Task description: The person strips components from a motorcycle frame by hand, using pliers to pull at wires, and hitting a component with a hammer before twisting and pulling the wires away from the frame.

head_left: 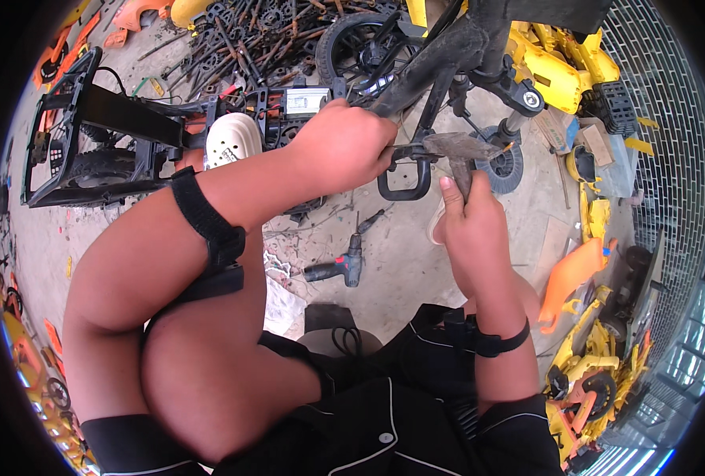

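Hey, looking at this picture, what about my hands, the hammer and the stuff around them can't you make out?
All in the head view:
- Left hand: closed; its back hides what lies inside the fingers.
- Hammer: the lower handle is covered by the right hand.
- Black frame: its top is cut off by the upper edge.
- Metal pile: single parts are too small and tangled to count.

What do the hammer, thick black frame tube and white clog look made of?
Hammer: head likely steel, dull, worn grey-brown; handle unclear, mostly gripped. Thick frame tube: probably painted metal, black with greyish scuffs. White clog: likely moulded foam or rubber, matte, with round holes.
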### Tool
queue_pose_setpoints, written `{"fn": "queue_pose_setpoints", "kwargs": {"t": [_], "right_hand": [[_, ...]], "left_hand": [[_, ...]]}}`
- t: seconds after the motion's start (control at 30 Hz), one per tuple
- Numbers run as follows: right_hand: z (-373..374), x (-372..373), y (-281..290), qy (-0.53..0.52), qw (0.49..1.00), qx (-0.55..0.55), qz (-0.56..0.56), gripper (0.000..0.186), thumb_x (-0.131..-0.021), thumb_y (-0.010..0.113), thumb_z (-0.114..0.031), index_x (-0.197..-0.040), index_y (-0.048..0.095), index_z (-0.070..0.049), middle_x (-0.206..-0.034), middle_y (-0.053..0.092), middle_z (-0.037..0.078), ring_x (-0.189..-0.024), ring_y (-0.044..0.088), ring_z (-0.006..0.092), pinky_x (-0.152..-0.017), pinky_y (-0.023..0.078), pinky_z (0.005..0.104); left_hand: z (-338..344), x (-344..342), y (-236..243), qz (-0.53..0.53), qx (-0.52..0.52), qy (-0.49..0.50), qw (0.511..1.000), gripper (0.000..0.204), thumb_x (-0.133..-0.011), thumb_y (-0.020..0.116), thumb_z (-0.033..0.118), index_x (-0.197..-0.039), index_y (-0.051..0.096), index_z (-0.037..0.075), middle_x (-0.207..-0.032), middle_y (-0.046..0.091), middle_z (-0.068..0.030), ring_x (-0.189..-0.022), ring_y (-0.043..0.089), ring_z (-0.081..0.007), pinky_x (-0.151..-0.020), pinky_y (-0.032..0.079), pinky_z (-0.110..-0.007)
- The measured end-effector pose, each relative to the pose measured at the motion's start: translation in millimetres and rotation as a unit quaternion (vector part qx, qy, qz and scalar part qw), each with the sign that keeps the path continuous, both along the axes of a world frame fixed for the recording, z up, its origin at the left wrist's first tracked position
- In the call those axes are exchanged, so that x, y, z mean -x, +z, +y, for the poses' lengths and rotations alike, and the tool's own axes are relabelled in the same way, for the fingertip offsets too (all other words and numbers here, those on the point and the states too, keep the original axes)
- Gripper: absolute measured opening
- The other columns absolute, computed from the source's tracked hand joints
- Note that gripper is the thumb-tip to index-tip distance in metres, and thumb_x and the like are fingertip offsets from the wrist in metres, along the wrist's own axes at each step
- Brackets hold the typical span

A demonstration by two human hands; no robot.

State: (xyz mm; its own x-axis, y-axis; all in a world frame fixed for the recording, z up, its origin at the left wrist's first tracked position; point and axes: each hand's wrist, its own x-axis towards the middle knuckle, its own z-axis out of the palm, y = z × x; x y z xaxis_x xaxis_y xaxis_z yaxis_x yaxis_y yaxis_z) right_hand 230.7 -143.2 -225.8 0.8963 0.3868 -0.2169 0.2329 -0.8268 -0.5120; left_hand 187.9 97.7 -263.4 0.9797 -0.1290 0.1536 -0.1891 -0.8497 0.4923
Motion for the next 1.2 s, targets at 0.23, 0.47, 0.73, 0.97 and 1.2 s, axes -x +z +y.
{"fn": "queue_pose_setpoints", "kwargs": {"t": [0.23, 0.47, 0.73, 0.97, 1.2], "right_hand": [[-0.4, 3.1, 17.0, 0.004, 0.986, -0.118, -0.116, 0.040, -0.106, 0.060, -0.038, -0.116, 0.053, 0.001, -0.086, 0.068, 0.032, -0.082, 0.066, 0.0552, -0.068, 0.051, 0.0580], [-0.1, -7.3, 24.4, 0.057, 0.995, 0.003, -0.085, 0.042, -0.106, 0.059, -0.039, -0.109, 0.052, 0.002, -0.085, 0.068, 0.032, -0.081, 0.067, 0.0542, -0.067, 0.050, 0.0613], [3.7, -3.5, 16.4, 0.006, 1.000, 0.010, -0.013, 0.039, -0.106, 0.061, -0.034, -0.115, 0.053, 0.003, -0.087, 0.070, 0.031, -0.084, 0.069, 0.0525, -0.070, 0.054, 0.0559], [6.6, -6.9, 3.6, 0.042, 0.997, -0.002, -0.065, 0.038, -0.104, 0.062, -0.033, -0.111, 0.052, 0.003, -0.084, 0.069, 0.031, -0.081, 0.068, 0.0535, -0.068, 0.053, 0.0575], [8.3, 4.6, 8.2, 0.018, 0.997, 0.063, -0.033, 0.037, -0.104, 0.063, -0.035, -0.105, 0.051, 0.001, -0.083, 0.068, 0.032, -0.082, 0.067, 0.0549, -0.068, 0.051, 0.0597]], "left_hand": [[-2.0, -0.3, 2.0, 0.038, -0.013, 0.023, 0.999, 0.014, -0.088, 0.067, 0.018, -0.084, 0.070, 0.006, -0.075, 0.072, -0.0136, -0.074, 0.070, -0.0364, -0.083, 0.052, -0.046], [-2.9, -4.0, 1.5, 0.037, -0.009, 0.021, 0.999, 0.016, -0.090, 0.065, 0.019, -0.083, 0.070, 0.006, -0.073, 0.071, -0.0142, -0.074, 0.070, -0.0370, -0.081, 0.053, -0.047], [-7.4, -6.6, -0.6, 0.029, -0.013, 0.008, 0.999, 0.018, -0.091, 0.063, 0.021, -0.083, 0.070, 0.006, -0.074, 0.072, -0.0153, -0.076, 0.071, -0.0377, -0.081, 0.053, -0.048], [-13.5, -8.0, 2.7, 0.025, -0.021, 0.010, 0.999, 0.020, -0.092, 0.063, 0.022, -0.082, 0.070, 0.006, -0.075, 0.072, -0.0152, -0.076, 0.072, -0.0368, -0.080, 0.053, -0.047], [-15.9, -10.1, 3.2, 0.036, -0.040, 0.016, 0.998, 0.021, -0.092, 0.063, 0.022, -0.080, 0.070, 0.006, -0.076, 0.073, -0.0145, -0.075, 0.072, -0.0357, -0.080, 0.052, -0.047]]}}
